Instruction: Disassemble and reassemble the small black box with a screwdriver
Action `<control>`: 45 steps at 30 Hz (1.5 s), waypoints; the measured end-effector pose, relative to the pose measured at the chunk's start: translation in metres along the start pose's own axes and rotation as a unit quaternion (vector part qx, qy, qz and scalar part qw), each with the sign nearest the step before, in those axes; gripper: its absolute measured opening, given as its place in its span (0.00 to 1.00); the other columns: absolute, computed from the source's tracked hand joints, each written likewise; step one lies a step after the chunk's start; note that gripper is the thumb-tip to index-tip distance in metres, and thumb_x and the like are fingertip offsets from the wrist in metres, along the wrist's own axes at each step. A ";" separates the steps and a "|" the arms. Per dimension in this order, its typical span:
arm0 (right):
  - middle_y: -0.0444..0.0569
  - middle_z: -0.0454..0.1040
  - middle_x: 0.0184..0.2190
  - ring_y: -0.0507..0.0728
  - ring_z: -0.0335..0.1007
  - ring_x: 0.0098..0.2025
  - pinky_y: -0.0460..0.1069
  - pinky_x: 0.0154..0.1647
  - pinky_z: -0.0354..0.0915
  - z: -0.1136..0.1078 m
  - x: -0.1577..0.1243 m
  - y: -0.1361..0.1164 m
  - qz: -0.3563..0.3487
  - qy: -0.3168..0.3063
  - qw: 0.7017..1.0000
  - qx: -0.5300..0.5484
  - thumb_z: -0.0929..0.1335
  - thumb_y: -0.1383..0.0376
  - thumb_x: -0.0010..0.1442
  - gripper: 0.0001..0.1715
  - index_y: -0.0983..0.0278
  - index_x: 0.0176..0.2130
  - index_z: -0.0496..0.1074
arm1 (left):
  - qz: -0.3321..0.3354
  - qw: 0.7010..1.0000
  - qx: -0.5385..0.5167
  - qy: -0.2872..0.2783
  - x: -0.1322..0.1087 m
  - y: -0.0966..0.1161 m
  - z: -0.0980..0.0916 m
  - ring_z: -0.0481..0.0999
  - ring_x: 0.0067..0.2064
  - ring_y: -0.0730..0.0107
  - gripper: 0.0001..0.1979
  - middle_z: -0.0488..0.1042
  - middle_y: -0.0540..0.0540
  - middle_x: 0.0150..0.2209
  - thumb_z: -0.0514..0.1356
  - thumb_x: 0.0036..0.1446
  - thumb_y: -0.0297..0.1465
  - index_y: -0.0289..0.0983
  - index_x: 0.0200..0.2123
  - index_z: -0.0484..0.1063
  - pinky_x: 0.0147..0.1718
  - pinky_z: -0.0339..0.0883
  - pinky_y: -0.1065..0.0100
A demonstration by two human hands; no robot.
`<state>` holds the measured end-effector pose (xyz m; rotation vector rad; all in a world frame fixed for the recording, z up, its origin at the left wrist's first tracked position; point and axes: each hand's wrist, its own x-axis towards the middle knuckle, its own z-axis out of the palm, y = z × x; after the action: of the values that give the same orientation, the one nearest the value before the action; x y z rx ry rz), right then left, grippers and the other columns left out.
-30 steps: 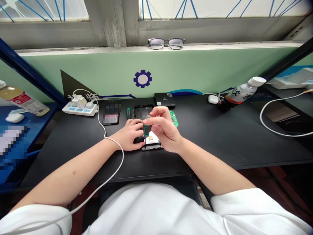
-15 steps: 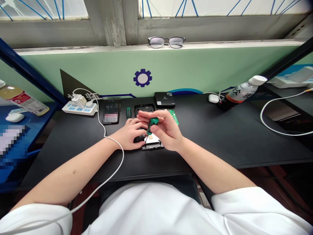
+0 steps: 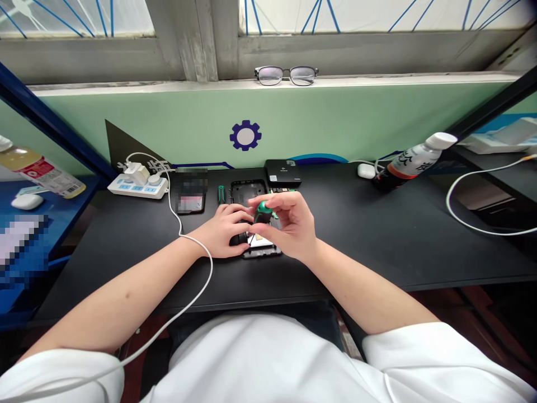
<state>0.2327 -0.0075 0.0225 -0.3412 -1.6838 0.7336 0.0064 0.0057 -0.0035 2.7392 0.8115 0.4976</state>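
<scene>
On the black table (image 3: 377,235) lies an opened phone (image 3: 262,245) with its inner parts showing. My left hand (image 3: 222,230) rests on the phone's left side, fingers curled and pressing it down. My right hand (image 3: 289,224) is closed on a small green-handled screwdriver (image 3: 263,211), held tilted just above the phone. Just behind the hands lie a black back cover (image 3: 248,189) and a second green screwdriver (image 3: 220,193). A green circuit board is mostly hidden behind my right hand.
A white power strip (image 3: 137,186) sits at back left, its white cable (image 3: 197,263) running over my left wrist. A blurred phone (image 3: 191,190), a black box (image 3: 282,171), a white earbud case (image 3: 366,170) and a lying bottle (image 3: 413,159) stand along the back. Glasses (image 3: 286,74) rest on the sill.
My right hand lifted the screwdriver off the phone and turned it from upright to tilted, handle end toward me. My left hand stayed on the phone.
</scene>
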 end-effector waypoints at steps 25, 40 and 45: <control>0.50 0.82 0.50 0.59 0.86 0.51 0.57 0.50 0.83 0.002 -0.004 -0.002 0.029 -0.011 0.999 0.008 0.75 0.65 0.70 0.23 0.54 0.58 0.65 | 0.012 1.000 0.000 0.005 -0.001 0.000 0.000 0.66 0.68 0.39 0.14 0.78 0.37 0.60 0.64 0.64 0.35 0.43 0.52 0.81 0.63 0.60 0.39; 0.53 0.81 0.49 0.61 0.82 0.50 0.57 0.46 0.82 -0.005 0.005 -0.004 -0.080 -0.016 0.993 -0.080 0.67 0.63 0.75 0.13 0.54 0.56 0.76 | 0.005 1.000 0.004 0.007 -0.001 -0.002 0.002 0.68 0.66 0.40 0.12 0.79 0.38 0.57 0.65 0.63 0.37 0.42 0.48 0.81 0.62 0.62 0.41; 0.50 0.85 0.52 0.61 0.86 0.51 0.60 0.52 0.82 0.002 0.000 0.000 -0.041 -0.015 0.999 -0.026 0.80 0.63 0.63 0.30 0.52 0.58 0.67 | 0.015 1.000 -0.005 0.014 0.000 -0.001 0.002 0.68 0.66 0.40 0.12 0.80 0.38 0.57 0.63 0.65 0.36 0.42 0.50 0.80 0.62 0.61 0.40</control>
<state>0.2307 -0.0076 0.0225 -0.2962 -1.7368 0.6382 0.0066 0.0063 -0.0057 2.7447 0.7723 0.5454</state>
